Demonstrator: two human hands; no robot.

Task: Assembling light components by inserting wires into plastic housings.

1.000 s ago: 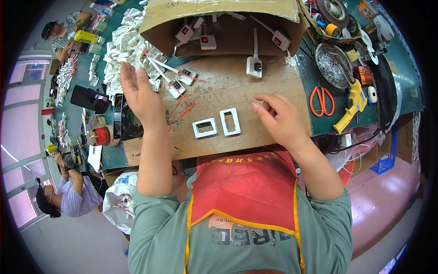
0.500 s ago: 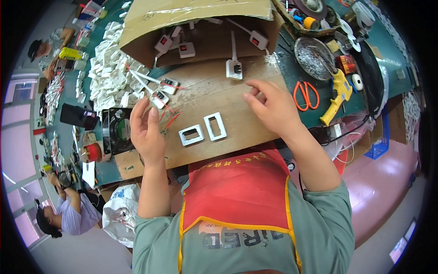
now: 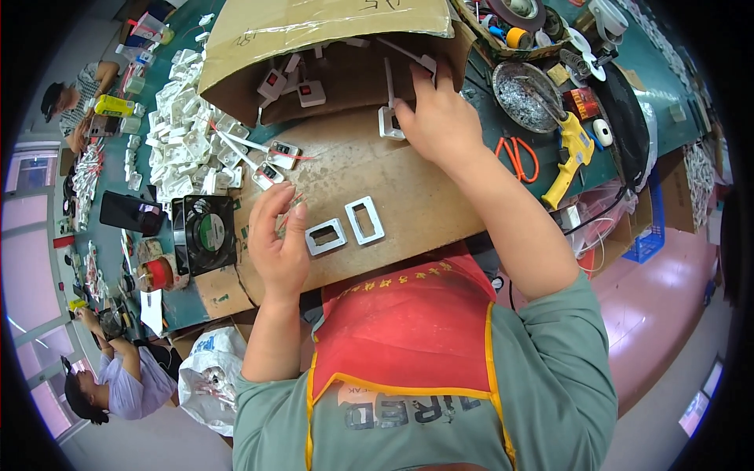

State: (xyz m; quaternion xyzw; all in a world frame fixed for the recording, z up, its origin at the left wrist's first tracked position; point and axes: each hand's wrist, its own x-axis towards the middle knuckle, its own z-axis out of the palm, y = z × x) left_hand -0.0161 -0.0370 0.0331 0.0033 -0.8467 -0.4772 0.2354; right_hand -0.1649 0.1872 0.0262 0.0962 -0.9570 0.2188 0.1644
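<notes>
1. Left hand (image 3: 280,250): half open, empty, near the front edge of the desk (image 3: 185,304).
2. White frame (image 3: 328,248) and second frame (image 3: 377,215): flat, near that edge.
3. White housing (image 3: 385,126): farther back, at the mouth of the cardboard box (image 3: 330,22).
4. Right hand (image 3: 444,124): fingers spread, thumb over housing; cannot tell whether gripping.

Brn board (image 3: 338,173) on grn bench (image 3: 179,302), 2 wht frames (image 3: 371,237) atop.

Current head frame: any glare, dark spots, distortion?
Head view: glare patches on the pink floor; shadow inside the cardboard box; windows at left look stretched toward the black rim; the right hand and right-hand white frame show no obvious blur.
</notes>
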